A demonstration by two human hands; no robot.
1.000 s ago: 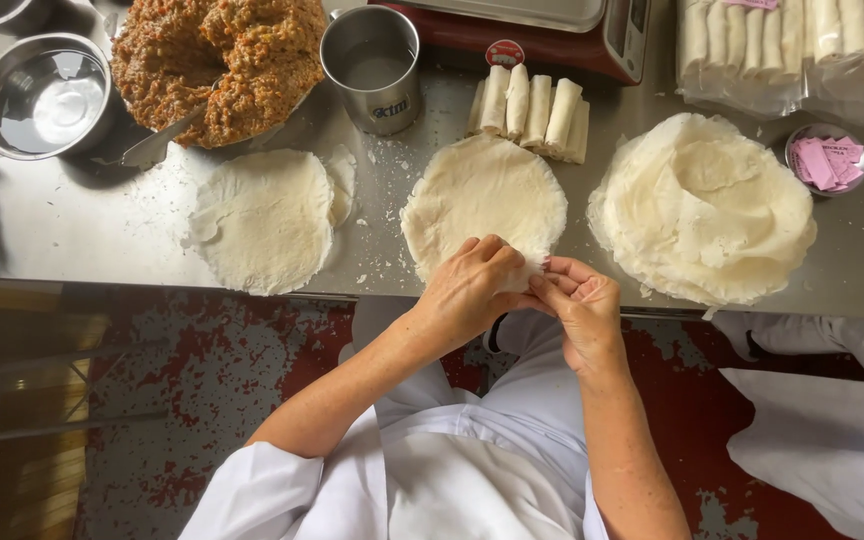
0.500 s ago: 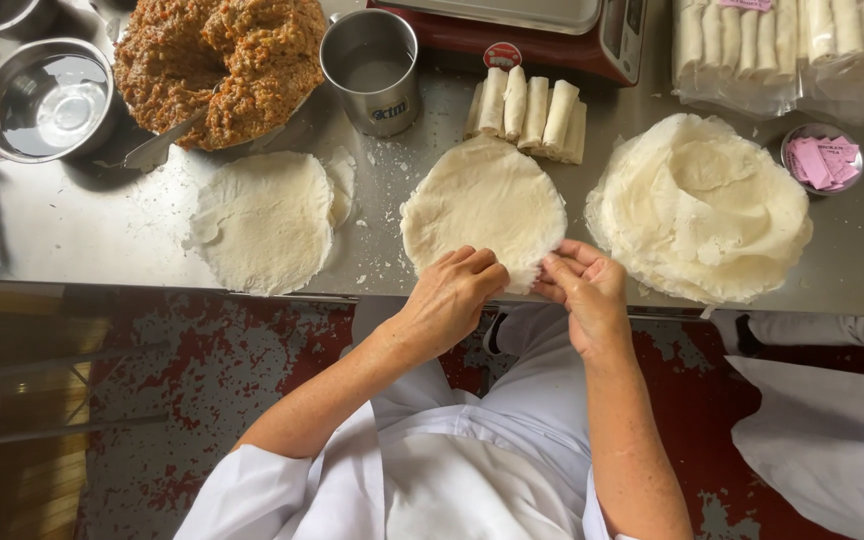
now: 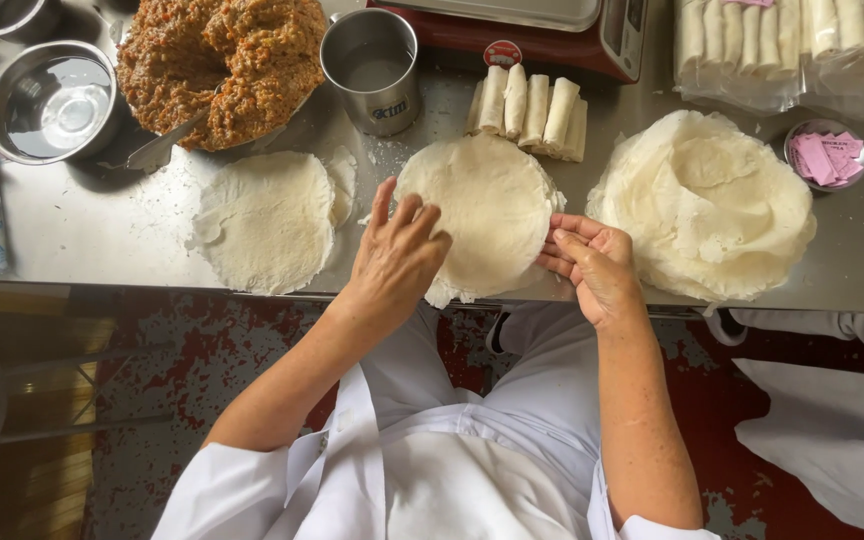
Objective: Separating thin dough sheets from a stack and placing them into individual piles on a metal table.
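Wrapper (image 3: 487,215) now flattened at frame centre; our left hand (image 3: 397,255) rests open on it, right hand (image 3: 592,262) open at edge, nothing held

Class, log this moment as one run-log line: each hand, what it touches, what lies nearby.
left hand: flat on round wrapper | right hand: at wrapper's right edge | nearby: wrapper stack, finished rolls

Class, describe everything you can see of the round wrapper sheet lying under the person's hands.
The wrapper sheet is thin, pale cream, roughly round with ragged edges, like soft dough. It lies flat at the steel table's front edge, near rim slightly overhanging. The left hand rests on its left side; the right hand touches its right edge. Finished rolls sit just behind.
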